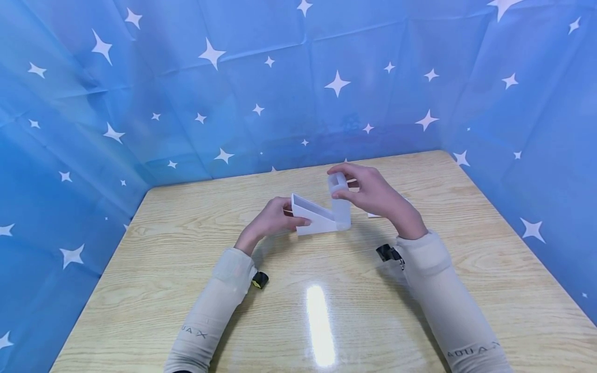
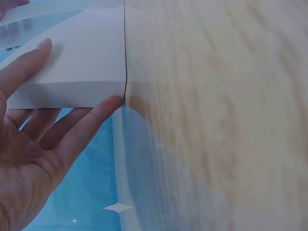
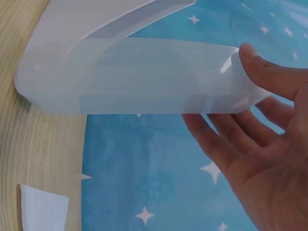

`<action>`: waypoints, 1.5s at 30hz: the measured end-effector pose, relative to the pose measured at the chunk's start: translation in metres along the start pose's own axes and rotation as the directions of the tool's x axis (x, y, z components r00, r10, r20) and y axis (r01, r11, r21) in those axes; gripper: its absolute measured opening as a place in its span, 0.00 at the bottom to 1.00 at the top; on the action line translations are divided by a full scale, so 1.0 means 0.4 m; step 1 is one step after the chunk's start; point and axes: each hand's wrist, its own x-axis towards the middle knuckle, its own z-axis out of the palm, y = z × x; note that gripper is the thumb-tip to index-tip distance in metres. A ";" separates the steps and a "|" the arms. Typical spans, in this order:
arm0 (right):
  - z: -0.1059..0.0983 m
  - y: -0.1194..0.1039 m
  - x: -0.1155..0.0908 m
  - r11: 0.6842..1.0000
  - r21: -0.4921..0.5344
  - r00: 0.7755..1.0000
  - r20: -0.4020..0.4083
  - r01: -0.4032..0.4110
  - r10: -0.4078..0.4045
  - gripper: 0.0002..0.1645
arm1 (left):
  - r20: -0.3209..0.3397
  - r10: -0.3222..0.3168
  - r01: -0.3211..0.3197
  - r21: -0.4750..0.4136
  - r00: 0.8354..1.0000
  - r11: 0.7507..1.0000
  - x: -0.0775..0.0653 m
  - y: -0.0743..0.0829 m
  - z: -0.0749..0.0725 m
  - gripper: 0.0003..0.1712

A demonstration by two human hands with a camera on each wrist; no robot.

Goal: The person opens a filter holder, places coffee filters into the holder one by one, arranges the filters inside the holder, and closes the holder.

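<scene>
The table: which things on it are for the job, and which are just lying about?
Probably for the job:
white box, held by the left hand
see-through container, held by the right hand

Seemingly just lying about:
small white piece, on the table, with neither hand holding it

A wood-grain table (image 1: 186, 248) bears a white holder (image 1: 316, 223), translucent sleeve (image 1: 342, 211), white piece (image 3: 45, 209).

Head POV dn, wrist POVs close.
</scene>
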 end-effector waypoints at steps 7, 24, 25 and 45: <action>-0.004 0.004 -0.001 1.000 0.000 1.000 0.002 0.012 -0.012 0.29 | -0.001 0.001 -0.001 0.007 1.000 1.000 0.000 -0.002 -0.001 0.20; -0.013 0.007 -0.006 1.000 -0.015 1.000 0.001 0.012 -0.012 0.28 | 0.002 -0.010 0.010 -0.002 1.000 1.000 0.002 -0.001 0.000 0.20; -0.014 0.007 -0.006 1.000 -0.014 1.000 0.001 0.011 -0.011 0.28 | 0.001 -0.011 0.011 -0.001 1.000 1.000 0.002 -0.001 0.000 0.20; -0.022 0.007 -0.009 1.000 -0.001 1.000 0.017 -0.021 0.021 0.27 | 0.002 -0.007 0.007 0.003 1.000 1.000 0.002 0.000 -0.001 0.20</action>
